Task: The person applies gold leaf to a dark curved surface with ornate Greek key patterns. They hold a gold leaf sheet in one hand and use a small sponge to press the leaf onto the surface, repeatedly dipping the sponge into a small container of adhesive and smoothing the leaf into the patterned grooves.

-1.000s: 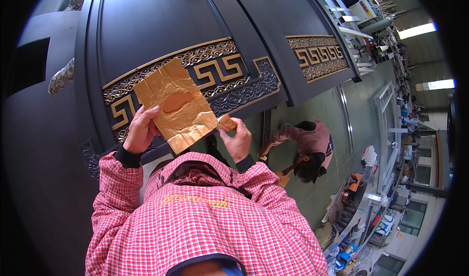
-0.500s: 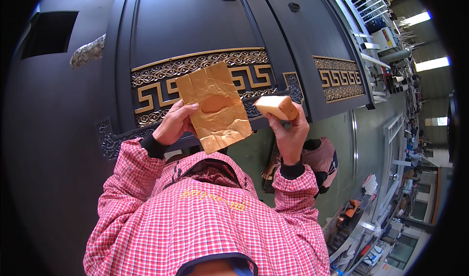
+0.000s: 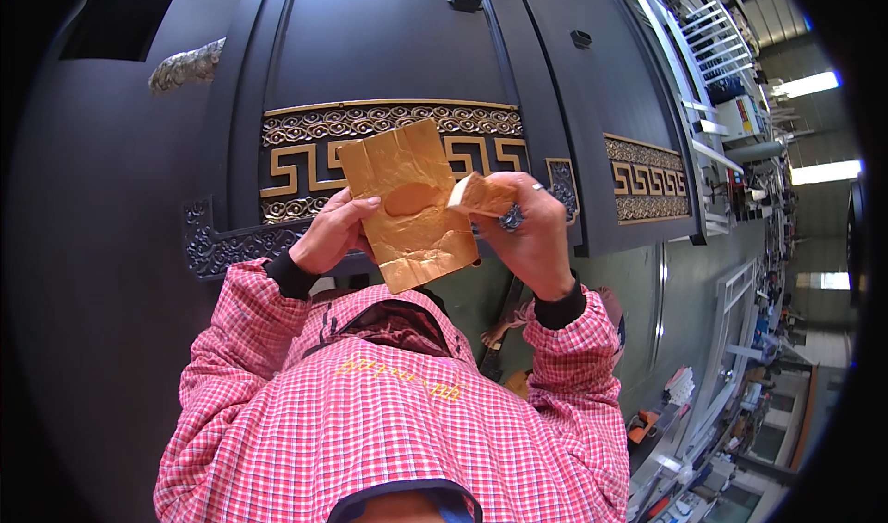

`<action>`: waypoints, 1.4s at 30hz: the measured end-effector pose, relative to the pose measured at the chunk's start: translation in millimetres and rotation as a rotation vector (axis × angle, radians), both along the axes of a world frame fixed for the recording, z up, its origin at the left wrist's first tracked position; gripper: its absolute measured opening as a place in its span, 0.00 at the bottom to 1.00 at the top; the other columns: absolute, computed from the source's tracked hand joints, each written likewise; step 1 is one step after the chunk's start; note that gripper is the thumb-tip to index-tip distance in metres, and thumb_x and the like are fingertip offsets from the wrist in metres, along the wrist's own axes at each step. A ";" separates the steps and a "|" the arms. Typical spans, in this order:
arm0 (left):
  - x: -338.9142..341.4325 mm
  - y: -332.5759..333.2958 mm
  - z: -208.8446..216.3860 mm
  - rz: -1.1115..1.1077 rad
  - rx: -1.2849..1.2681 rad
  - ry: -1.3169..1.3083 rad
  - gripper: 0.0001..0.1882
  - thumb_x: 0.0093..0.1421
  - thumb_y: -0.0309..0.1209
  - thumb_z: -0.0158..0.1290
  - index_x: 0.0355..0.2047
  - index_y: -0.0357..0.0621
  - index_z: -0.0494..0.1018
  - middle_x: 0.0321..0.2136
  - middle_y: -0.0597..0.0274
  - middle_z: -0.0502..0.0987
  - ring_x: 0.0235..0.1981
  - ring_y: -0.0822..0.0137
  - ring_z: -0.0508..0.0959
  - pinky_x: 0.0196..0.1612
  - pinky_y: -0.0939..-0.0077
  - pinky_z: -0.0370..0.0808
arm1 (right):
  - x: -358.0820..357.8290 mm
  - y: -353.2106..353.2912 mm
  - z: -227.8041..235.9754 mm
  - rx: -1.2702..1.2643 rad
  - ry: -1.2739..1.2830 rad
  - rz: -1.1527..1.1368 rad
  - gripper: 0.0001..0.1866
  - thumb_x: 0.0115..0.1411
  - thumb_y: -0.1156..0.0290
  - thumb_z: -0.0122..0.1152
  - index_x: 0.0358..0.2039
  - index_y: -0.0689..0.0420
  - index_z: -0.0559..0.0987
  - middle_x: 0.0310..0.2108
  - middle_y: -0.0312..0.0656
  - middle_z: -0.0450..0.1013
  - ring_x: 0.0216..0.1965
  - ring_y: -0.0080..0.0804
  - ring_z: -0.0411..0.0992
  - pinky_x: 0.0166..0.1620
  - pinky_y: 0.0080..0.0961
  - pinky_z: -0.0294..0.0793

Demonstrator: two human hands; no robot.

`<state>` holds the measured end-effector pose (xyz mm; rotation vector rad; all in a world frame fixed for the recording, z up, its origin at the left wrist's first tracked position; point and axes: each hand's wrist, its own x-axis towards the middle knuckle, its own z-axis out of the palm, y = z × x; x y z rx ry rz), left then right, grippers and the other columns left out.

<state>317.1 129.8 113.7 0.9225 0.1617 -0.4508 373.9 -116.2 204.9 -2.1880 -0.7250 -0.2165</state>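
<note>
My left hand [image 3: 326, 233] grips the left edge of a creased gold-coated sheet [image 3: 421, 259], thumb on top. A smooth orange-gold patch, which looks like wet paint, lies in the sheet's middle. In my right hand [image 3: 539, 246] is a pale sponge block [image 3: 480, 196], its face stained orange-brown. The sponge is at the sheet's right edge; whether they touch, I cannot tell. Beyond my hands is a dark metal door [image 3: 388, 37] bearing a relief band [image 3: 296, 170] with gold key-pattern and scrollwork. The sheet covers part of that band.
A second dark panel with a similar gold band [image 3: 647, 179] stands to the right. Someone else crouches beyond my right arm, mostly hidden, with a bare hand or foot [image 3: 497, 335] showing. White metal frames [image 3: 721, 338] and cluttered benches line the far right.
My right hand has moved left with the sponge, up to the sheet's right edge, and turned so its stained face shows. My left hand holds the sheet nearly as before. The view has shifted slightly.
</note>
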 end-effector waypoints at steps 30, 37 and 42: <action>-63.8 -26.3 18.0 0.855 0.152 0.044 0.19 0.65 0.33 0.39 0.52 0.34 0.59 0.45 0.52 0.72 0.42 0.62 0.78 0.38 0.70 0.81 | 130.1 -31.5 -144.7 -0.258 0.381 0.635 0.17 0.44 0.79 0.67 0.36 0.55 0.74 0.32 0.39 0.75 0.37 0.33 0.74 0.41 0.26 0.73; -67.3 -32.7 18.7 0.929 0.146 0.065 0.18 0.65 0.33 0.39 0.51 0.34 0.59 0.45 0.53 0.72 0.43 0.62 0.78 0.39 0.69 0.80 | 142.7 -36.6 -131.4 -0.223 0.394 0.696 0.17 0.42 0.80 0.65 0.35 0.54 0.74 0.30 0.42 0.74 0.36 0.42 0.73 0.38 0.31 0.72; -68.8 -38.4 18.8 0.965 0.146 0.081 0.18 0.65 0.32 0.40 0.51 0.34 0.60 0.45 0.52 0.72 0.43 0.61 0.78 0.40 0.68 0.80 | 149.6 -25.4 -131.6 -0.314 0.329 0.824 0.19 0.42 0.83 0.67 0.36 0.55 0.75 0.35 0.40 0.75 0.38 0.35 0.74 0.41 0.27 0.74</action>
